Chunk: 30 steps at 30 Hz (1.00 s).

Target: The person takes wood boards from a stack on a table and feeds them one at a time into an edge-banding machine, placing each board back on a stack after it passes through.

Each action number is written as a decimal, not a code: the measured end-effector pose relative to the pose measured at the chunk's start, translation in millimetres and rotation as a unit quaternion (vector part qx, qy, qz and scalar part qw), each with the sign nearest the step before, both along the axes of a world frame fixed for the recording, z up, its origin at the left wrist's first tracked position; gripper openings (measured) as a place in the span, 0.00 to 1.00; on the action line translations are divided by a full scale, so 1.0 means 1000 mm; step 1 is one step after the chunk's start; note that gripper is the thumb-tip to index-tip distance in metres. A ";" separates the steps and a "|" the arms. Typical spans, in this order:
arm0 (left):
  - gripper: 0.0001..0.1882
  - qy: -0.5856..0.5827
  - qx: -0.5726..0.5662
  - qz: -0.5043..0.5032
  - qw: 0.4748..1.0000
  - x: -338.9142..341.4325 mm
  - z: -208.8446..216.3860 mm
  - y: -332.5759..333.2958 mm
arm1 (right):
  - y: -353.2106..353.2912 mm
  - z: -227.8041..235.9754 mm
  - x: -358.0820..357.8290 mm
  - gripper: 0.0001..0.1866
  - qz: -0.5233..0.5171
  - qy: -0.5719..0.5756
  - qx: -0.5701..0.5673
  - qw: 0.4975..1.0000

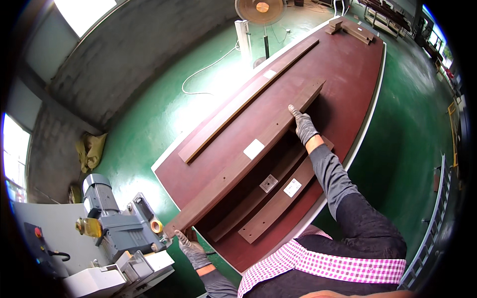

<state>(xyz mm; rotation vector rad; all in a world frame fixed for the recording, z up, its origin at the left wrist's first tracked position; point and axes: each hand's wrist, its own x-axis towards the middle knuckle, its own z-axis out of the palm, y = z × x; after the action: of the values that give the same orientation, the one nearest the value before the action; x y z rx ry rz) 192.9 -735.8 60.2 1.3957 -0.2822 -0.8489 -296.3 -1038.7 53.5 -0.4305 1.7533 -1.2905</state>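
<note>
Over red tabletop (353, 69) | long brown board (236, 166) | white label (254, 149), dark holes (224, 178)

I see a pedestal fan (262, 7) beside a white post (243, 39), with a pale cable (201, 70) curling over the green floor (136, 129). At my lower left, a finned electric motor (101, 196) tops a grey machine (130, 236) near a yellow translucent cup (90, 227). An olive sack (91, 153) slumps by the grey wall (149, 54); a ladder-like metal frame (439, 198) runs along my right.

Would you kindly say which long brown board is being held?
The second board from the left, held by the left hand and right hand; the other boards rest on the red tabletop.
</note>
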 end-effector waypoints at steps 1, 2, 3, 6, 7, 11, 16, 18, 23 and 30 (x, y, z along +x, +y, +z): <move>0.41 -0.007 0.005 -0.032 0.999 0.004 -0.002 -0.008 | -0.010 0.002 -0.003 0.45 0.002 0.001 -0.001 1.000; 0.41 -0.014 0.011 -0.064 0.998 0.004 -0.006 -0.016 | -0.023 0.005 -0.007 0.46 0.004 0.003 -0.002 1.000; 0.41 -0.010 0.001 -0.088 0.996 -0.005 0.002 -0.030 | -0.043 -0.004 -0.022 0.47 0.048 0.015 -0.006 0.999; 0.40 -0.014 -0.054 -0.141 0.989 -0.037 0.023 -0.079 | -0.097 -0.033 -0.066 0.39 0.215 0.312 -0.092 0.921; 0.38 -0.022 -0.054 -0.140 0.988 -0.044 0.019 -0.097 | -0.111 -0.033 -0.080 0.37 0.243 0.451 -0.117 0.850; 0.33 -0.037 -0.051 -0.174 0.983 -0.051 -0.009 -0.156 | -0.166 -0.032 -0.109 0.46 0.258 0.609 -0.154 0.734; 0.26 -0.122 -0.039 -0.121 0.984 -0.064 -0.009 -0.178 | -0.237 -0.057 -0.092 0.50 0.327 0.586 -0.130 0.730; 0.24 -0.150 -0.020 -0.144 0.978 -0.077 0.000 -0.190 | -0.280 -0.100 -0.154 0.46 0.350 0.542 -0.161 0.747; 0.43 -0.144 -0.030 -0.214 0.966 -0.086 -0.003 -0.205 | -0.321 -0.166 -0.249 0.46 0.303 0.224 -0.291 0.879; 0.34 -0.023 -0.074 -0.168 0.983 -0.011 0.042 -0.016 | -0.160 -0.083 -0.076 0.33 0.143 -0.159 -0.224 0.951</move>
<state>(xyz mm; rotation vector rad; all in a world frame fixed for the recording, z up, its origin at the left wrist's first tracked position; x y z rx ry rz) 181.4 -752.0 101.8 1.2463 -0.6172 -1.0503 -371.8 -1198.3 -29.5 -0.6637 1.0795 -1.4489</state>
